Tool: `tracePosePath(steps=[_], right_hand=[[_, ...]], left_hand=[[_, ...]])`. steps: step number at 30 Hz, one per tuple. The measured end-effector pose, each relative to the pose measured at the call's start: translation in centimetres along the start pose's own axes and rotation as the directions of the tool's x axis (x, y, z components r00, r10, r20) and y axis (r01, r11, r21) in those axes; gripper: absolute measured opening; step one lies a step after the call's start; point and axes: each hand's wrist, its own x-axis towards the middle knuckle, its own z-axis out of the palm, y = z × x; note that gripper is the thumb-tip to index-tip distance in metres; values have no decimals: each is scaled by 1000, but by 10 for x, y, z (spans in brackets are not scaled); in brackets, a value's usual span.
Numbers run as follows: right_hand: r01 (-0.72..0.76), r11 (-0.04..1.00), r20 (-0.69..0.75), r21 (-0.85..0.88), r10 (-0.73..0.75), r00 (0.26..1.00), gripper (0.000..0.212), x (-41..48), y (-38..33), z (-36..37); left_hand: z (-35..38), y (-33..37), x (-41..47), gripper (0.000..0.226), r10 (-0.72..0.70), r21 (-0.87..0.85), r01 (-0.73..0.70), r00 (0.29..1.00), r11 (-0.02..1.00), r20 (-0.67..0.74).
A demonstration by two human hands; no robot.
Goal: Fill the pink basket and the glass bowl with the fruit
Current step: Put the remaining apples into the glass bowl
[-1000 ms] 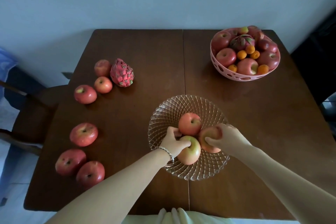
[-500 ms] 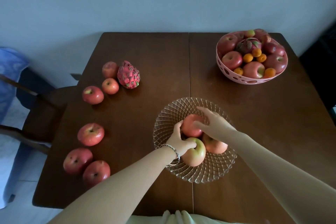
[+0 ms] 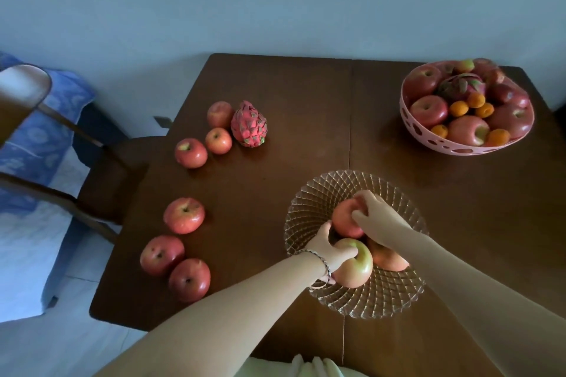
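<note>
The ribbed, scallop-edged glass bowl [image 3: 382, 300] sits near the table's [image 3: 291, 95] front edge with three apples in it. The left hand [image 3: 329, 249] grips the yellow-green apple [image 3: 355, 266]; the right hand [image 3: 378, 217] cups the rear red apple [image 3: 344, 220]. The perforated pink basket [image 3: 435, 139] — far right corner — brims with apples, a dragon fruit and small oranges.

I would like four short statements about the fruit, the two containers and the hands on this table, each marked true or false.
1. The patterned glass bowl holds three apples. True.
2. The spiky pink dragon fruit on the brown wooden table lies inside the bowl. False: it lies on the table, beside loose apples.
3. The left hand touches the yellow-green apple. True.
4. The perforated pink basket is empty. False: it holds apples, small oranges and a dragon fruit.
</note>
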Motion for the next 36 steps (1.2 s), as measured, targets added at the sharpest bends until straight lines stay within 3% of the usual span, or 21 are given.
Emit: tracePosePath(steps=[3,5,7,9,11,12,14,16,19,21,23,25,27,30,32,34,36], right_hand=[[97,994,54,-51,-94,994,48,-6,-5,1],[112,987,84,-113,-103,991,55,-10,-6,1],[96,986,89,-138,-84,992,66,-11,-5,0],[89,987,77,-131,-79,994,77,-12,-6,1],[89,984,52,-153,-82,995,84,-12,-8,1],[88,982,45,-165,-82,996,85,-11,-9,0],[87,978,35,-191,-81,996,85,-11,-13,-1],[85,975,31,-204,-80,996,84,-12,-15,-2],[61,977,42,-205,-54,998,82,-14,-16,-5],[44,977,43,-210,-35,998,80,-18,-17,-6],[61,982,-16,-177,-64,998,74,-26,-19,-10],[145,987,-112,-68,-152,982,63,-38,-24,-15],[227,965,-102,133,-215,971,51,-51,-35,-19],[119,841,148,527,-229,962,60,-66,-53,-26],[38,811,241,583,-218,946,60,-67,-52,-29],[-1,816,198,578,-139,970,55,-66,-38,-36],[-79,783,79,616,39,996,45,-62,-16,-43]], left_hand=[[-3,-3,0,82,30,13,-30,1000,999,5],[-7,-8,-6,84,120,203,-113,993,973,-18],[-17,-15,-17,76,271,419,-218,960,882,-72],[-38,-22,-29,61,456,591,-276,872,758,-176],[-67,-33,-37,51,606,785,-184,744,592,-283],[-84,-40,-40,53,615,855,-71,725,514,-309],[-114,-57,-43,68,421,901,212,827,379,-372],[-134,-75,-44,82,137,902,381,901,202,-411],[-144,-93,-43,81,11,930,368,930,-7,-368],[-144,-93,-45,78,31,933,357,933,37,-359],[-143,-79,-50,81,71,887,358,917,292,-393],[-137,-54,-57,86,174,760,232,895,607,-412],[-121,-23,-66,93,353,698,23,850,716,-390],[-73,20,-74,103,608,730,-303,771,612,-189],[-42,35,-69,105,702,742,-452,711,496,-36],[-19,43,-59,105,760,714,-551,649,432,41],[-7,40,-45,101,777,651,-606,629,457,39]])
